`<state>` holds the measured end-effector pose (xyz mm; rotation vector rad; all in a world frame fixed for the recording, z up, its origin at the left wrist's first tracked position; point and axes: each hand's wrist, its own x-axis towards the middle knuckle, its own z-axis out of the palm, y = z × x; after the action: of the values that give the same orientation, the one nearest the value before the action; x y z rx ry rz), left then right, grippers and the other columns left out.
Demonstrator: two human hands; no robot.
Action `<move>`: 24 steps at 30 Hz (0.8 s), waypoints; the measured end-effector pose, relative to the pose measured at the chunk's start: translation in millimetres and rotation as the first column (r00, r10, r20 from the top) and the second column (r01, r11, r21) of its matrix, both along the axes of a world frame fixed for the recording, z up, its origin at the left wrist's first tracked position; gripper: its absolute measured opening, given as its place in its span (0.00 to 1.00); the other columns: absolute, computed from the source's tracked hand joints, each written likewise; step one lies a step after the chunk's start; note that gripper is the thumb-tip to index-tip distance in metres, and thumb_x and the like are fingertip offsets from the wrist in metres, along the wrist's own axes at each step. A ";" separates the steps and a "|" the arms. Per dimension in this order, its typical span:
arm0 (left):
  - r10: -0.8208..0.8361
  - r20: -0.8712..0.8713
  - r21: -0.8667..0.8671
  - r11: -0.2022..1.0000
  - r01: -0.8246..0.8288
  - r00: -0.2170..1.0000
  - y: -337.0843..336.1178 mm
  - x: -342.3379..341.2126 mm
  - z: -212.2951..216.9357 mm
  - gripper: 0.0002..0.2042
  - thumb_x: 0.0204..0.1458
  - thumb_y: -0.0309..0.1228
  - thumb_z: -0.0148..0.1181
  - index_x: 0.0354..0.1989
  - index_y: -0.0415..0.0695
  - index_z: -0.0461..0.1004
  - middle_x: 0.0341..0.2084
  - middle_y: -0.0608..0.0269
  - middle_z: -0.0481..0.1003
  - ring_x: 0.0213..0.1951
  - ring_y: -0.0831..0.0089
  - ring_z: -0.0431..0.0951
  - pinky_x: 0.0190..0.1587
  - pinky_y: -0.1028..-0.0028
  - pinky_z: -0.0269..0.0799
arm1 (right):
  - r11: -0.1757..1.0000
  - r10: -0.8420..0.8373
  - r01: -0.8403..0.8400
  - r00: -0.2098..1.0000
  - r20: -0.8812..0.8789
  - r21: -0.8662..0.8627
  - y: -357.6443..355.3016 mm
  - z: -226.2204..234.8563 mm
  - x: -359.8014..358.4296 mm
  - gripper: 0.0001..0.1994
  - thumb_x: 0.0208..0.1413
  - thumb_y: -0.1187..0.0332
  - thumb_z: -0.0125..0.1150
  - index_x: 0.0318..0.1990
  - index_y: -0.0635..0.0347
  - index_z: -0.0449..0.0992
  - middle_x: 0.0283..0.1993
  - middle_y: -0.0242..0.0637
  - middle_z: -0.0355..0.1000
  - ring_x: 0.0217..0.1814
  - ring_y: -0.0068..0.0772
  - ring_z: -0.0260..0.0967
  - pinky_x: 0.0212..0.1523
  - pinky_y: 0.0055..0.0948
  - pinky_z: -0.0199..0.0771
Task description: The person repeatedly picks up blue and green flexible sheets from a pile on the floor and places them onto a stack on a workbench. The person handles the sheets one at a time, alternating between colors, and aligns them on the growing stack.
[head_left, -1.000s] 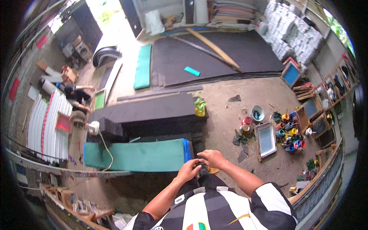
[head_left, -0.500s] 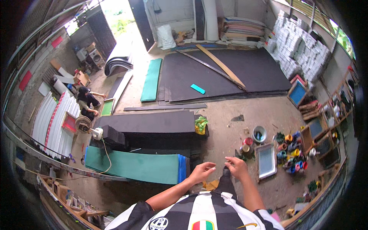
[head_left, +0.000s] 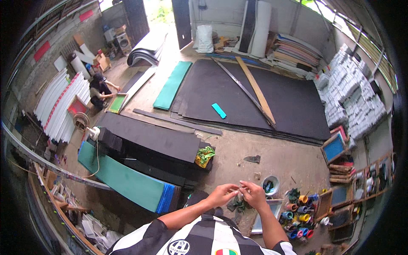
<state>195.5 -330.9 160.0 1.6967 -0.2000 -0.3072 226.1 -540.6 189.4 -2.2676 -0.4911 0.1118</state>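
Note:
In front of my body, my left hand (head_left: 222, 194) and my right hand (head_left: 253, 195) meet with their fingertips close together. The left fingers are loosely curved and the thumb stands a little apart. On the right hand the index finger stretches toward the left hand. No object shows in either hand, and I cannot tell whether the fingertips touch. Below and between them lies a dark crumpled cloth (head_left: 238, 205) on the floor. Just beyond the right hand stands a bucket (head_left: 270, 185). A pale-framed screen (head_left: 274, 212) lies partly behind my right forearm.
Stacked black sheets (head_left: 153, 136) and a green sheet (head_left: 123, 174) lie left, with a yellow-green cloth (head_left: 205, 156). Large black sheets (head_left: 272, 93) carry a wooden plank (head_left: 255, 89). Paint pots (head_left: 304, 217) crowd the right. A person (head_left: 98, 90) crouches by a green screen (head_left: 117, 103).
My view has turned to the right, and my body has shifted with it. My hands have come closer together, from a small gap to nearly fingertip to fingertip.

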 end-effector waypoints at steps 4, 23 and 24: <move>0.090 -0.087 0.064 0.994 -0.085 0.992 10.1 56.6 3.2 0.16 0.63 0.35 0.61 0.55 0.40 0.77 0.45 0.55 0.82 0.44 0.69 0.83 0.47 0.69 0.79 | 0.990 0.136 -0.138 0.988 0.074 0.021 15.4 -1.0 87.3 0.16 0.55 0.69 0.70 0.52 0.55 0.81 0.40 0.43 0.81 0.40 0.38 0.81 0.40 0.32 0.80; 0.399 0.018 0.028 0.917 -0.399 0.917 79.1 421.8 -2.8 0.15 0.62 0.36 0.62 0.50 0.39 0.79 0.40 0.54 0.82 0.41 0.69 0.83 0.44 0.69 0.78 | 0.930 0.327 -0.313 0.944 -0.041 0.194 99.9 -7.6 498.6 0.16 0.54 0.70 0.71 0.51 0.54 0.82 0.42 0.39 0.82 0.38 0.32 0.81 0.38 0.30 0.78; 0.420 0.030 0.016 0.907 -0.421 0.907 81.2 443.8 -5.6 0.15 0.61 0.35 0.62 0.50 0.39 0.79 0.41 0.54 0.82 0.41 0.69 0.83 0.44 0.69 0.78 | 0.914 0.360 -0.342 0.932 -0.047 0.216 105.0 -11.3 522.0 0.16 0.54 0.71 0.70 0.51 0.55 0.82 0.41 0.39 0.82 0.38 0.31 0.80 0.38 0.30 0.78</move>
<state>639.4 -249.7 154.4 1.7171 0.1543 0.0360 748.2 -435.6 178.1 -1.9455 -0.8240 0.3249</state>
